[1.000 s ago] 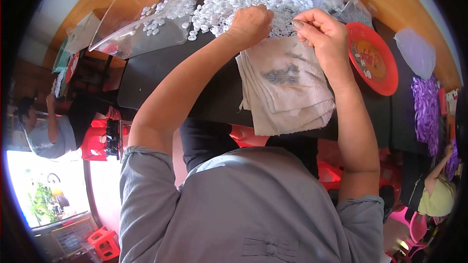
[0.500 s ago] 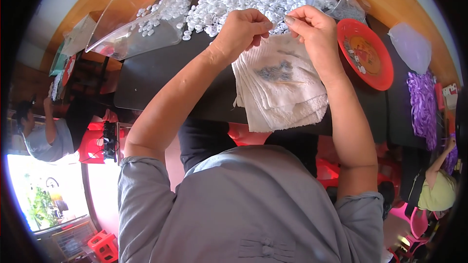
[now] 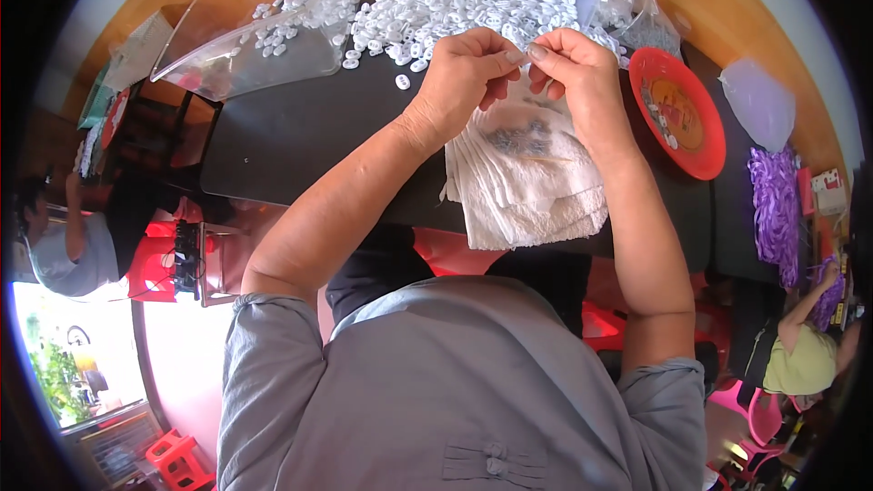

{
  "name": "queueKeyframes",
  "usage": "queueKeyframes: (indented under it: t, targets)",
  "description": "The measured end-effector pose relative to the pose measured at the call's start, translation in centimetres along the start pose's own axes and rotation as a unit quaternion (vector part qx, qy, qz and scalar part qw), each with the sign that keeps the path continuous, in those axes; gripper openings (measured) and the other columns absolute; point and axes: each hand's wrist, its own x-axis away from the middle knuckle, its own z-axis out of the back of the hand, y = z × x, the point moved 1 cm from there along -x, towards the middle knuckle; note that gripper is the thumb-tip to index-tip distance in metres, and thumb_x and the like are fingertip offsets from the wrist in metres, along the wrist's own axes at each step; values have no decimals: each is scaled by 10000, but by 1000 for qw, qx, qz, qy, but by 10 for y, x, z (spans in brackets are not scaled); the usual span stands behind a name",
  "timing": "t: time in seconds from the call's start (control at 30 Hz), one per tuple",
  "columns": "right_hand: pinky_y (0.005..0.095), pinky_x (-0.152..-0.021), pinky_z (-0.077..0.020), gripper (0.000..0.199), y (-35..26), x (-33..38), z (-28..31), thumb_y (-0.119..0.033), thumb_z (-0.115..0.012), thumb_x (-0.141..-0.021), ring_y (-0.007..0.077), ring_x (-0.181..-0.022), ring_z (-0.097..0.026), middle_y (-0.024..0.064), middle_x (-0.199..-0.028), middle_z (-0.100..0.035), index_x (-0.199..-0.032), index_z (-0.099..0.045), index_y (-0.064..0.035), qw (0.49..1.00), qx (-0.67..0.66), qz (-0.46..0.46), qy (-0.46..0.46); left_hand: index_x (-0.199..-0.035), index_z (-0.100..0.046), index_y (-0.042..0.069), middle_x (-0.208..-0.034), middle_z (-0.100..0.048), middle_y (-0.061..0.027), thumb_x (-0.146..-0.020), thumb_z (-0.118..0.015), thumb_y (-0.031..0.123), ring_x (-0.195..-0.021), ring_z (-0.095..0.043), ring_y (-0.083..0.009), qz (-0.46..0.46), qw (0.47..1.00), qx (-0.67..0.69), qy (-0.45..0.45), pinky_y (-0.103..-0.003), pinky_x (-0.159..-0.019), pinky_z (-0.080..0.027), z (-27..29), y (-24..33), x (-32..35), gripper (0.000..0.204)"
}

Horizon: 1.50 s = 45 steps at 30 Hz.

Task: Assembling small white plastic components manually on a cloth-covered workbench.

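Observation:
My left hand (image 3: 471, 73) and my right hand (image 3: 580, 77) are both closed in a pinch, thumb against forefinger. Their fingertips almost meet above the near edge of a heap of small white oval pieces (image 3: 473, 0). Whatever sits between the fingertips is too small to make out. Below the hands lies a folded cream towel (image 3: 532, 209), with a patch of small dark grey bits (image 3: 523, 138) on it. One white oval piece (image 3: 403, 82) rests on the dark table, left of my left hand.
A clear plastic bin (image 3: 218, 73) lies tipped at the left, with more white pieces at its mouth. Right of my right hand is a red plate (image 3: 709, 141) holding a few small pieces. Farther right hang purple ribbons (image 3: 775, 218). Other people sit at both sides.
My hands have come closer together, so the fingertips nearly touch, and sit slightly lower. The single white piece by my left wrist now shows. The whole view has shifted a little.

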Motion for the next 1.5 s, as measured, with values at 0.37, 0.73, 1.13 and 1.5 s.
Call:
queueKeyframes:
  t: [0.37,0.73,1.13,1.5]
  targets:
    - [193,-551,-346,129,6,0,-8,-144,-575,-916,54,-606,-525,-19,-700,-588,-840,-628,-55,998,-22,-50,24,-781,-610,22,-772,-587,-102,-706,-755,105,-655,-609,-277,-351,837,-401,120,-368,-576,-497,-6,-5,3,184]
    - [191,-551,-377,133,12,0,-11,-133,-575,-909,49,-602,-527,-20,-710,-609,-828,-634,-46,999,13,-37,25,-796,-579,11,-836,-610,-144,-792,-642,71,-733,-625,-359,-322,836,-433,100,-442,-627,-507,-6,-14,2,87]
    - [200,-546,-370,140,5,3,-13,-130,-573,-898,90,-588,-553,14,-709,-614,-833,-644,-29,998,-47,-34,34,-926,-627,-27,-831,-648,-103,-855,-658,108,-699,-614,-167,-288,877,-379,62,-300,-631,-499,0,-11,6,156]
    - [196,-572,-354,89,3,-3,2,-124,-638,-860,49,-641,-535,-15,-716,-611,-883,-659,-40,996,69,27,41,-902,-608,-33,-725,-598,-80,-878,-638,124,-541,-553,-143,12,994,102,26,-271,-468,-432,4,-3,1,162]
